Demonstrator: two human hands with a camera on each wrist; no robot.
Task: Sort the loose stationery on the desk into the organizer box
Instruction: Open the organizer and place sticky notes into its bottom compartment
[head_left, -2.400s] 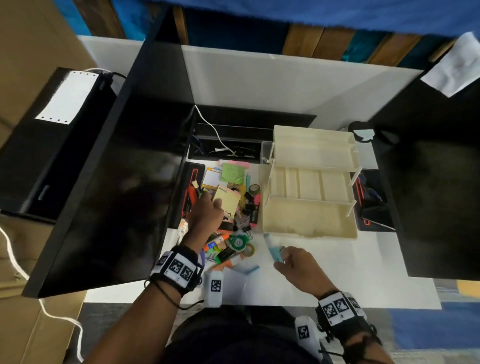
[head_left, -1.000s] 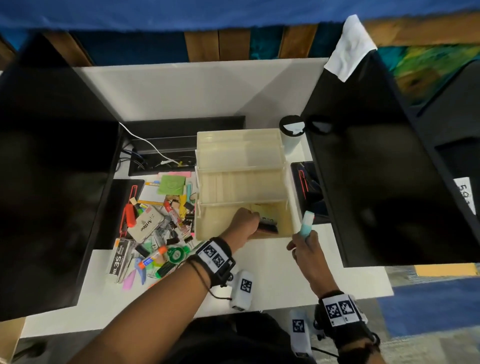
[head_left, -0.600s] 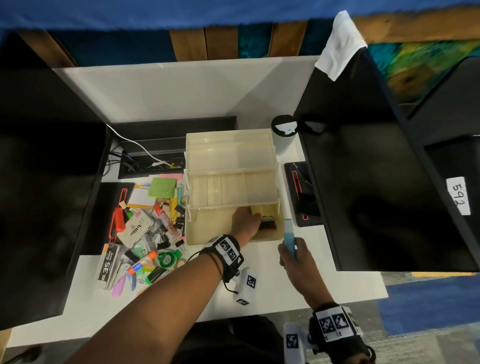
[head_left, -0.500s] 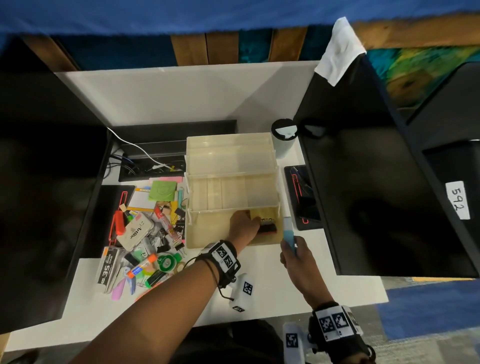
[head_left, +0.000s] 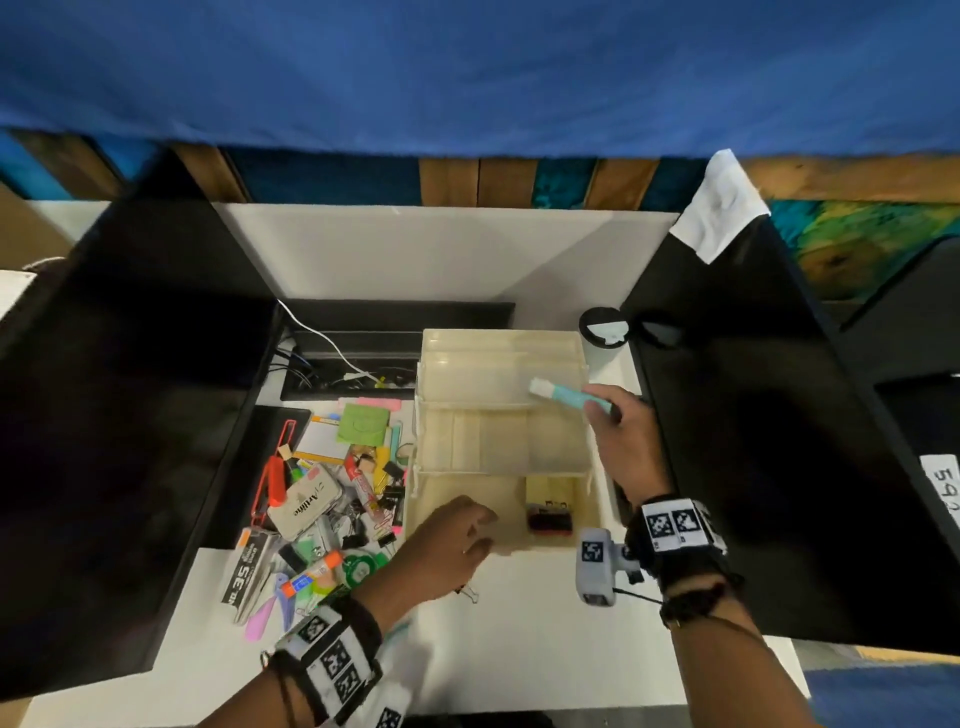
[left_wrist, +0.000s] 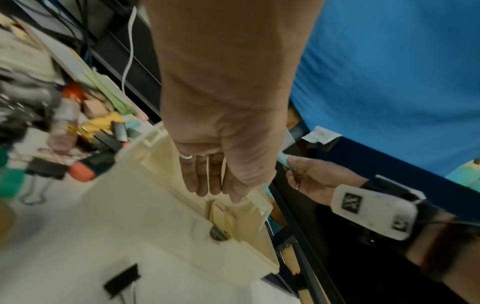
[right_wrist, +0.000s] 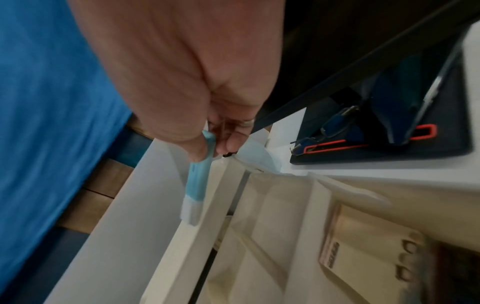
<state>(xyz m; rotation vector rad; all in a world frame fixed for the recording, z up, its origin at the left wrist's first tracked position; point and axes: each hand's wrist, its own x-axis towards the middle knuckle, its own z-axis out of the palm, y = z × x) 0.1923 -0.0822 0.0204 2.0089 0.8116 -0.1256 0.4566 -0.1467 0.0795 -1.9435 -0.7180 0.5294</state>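
Note:
The cream tiered organizer box (head_left: 501, 358) stands open mid-desk. My right hand (head_left: 618, 431) pinches a light blue highlighter (head_left: 563, 396) (right_wrist: 198, 181) by its end, holding it level over the box's upper tray. My left hand (head_left: 457, 540) (left_wrist: 221, 164) hovers over the front edge of the bottom compartment, fingers relaxed and empty. A yellow sticky pad and a black and red item (head_left: 548, 519) lie in the bottom compartment's right side. The pile of loose stationery (head_left: 332, 509) lies left of the box.
Black monitors (head_left: 130, 415) (head_left: 779, 441) flank the desk on both sides. A black cup (head_left: 605, 327) stands behind the box at right, a cable tray (head_left: 353, 358) behind the pile. A binder clip (left_wrist: 120, 280) lies on the white desk in front of the box.
My left hand drew back out of the bottom compartment, leaving the pad and black item there. My right hand rose from the box's front right corner and carried the highlighter over the upper tray.

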